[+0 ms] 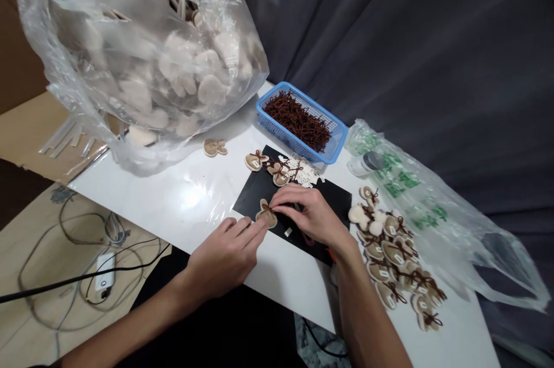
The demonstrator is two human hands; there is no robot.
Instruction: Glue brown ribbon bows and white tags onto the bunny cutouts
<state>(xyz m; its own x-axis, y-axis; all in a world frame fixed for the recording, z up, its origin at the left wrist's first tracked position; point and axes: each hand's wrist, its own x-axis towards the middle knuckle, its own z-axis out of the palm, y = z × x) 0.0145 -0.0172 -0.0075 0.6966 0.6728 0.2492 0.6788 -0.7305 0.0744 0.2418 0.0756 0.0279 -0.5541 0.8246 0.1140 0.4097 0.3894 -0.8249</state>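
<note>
A small tan, bunny-shaped fabric piece (272, 221) lies on the black mat (249, 198), with a brown bow (267, 212) across its neck. The fingertips of my left hand (231, 252) hold the piece from its near left side. From the right, my right hand (309, 212) pinches at the bow, thumb and forefinger closed; the exact hold is partly hidden by the fingers. A small white tag (288, 232) rests on the mat just below the hands. Two bunny pieces with bows, one of them this bunny piece (279, 174), sit at the mat's far edge beside a pile of white tags (305, 172).
A blue basket (340, 146) holds brown bows. A large clear bag (173, 91) of fabric pieces stands far left, a plain bunny piece (212, 147) near it. On the right are bow-tied bunnies (395, 252), a jar (361, 165) and a plastic bag (450, 229).
</note>
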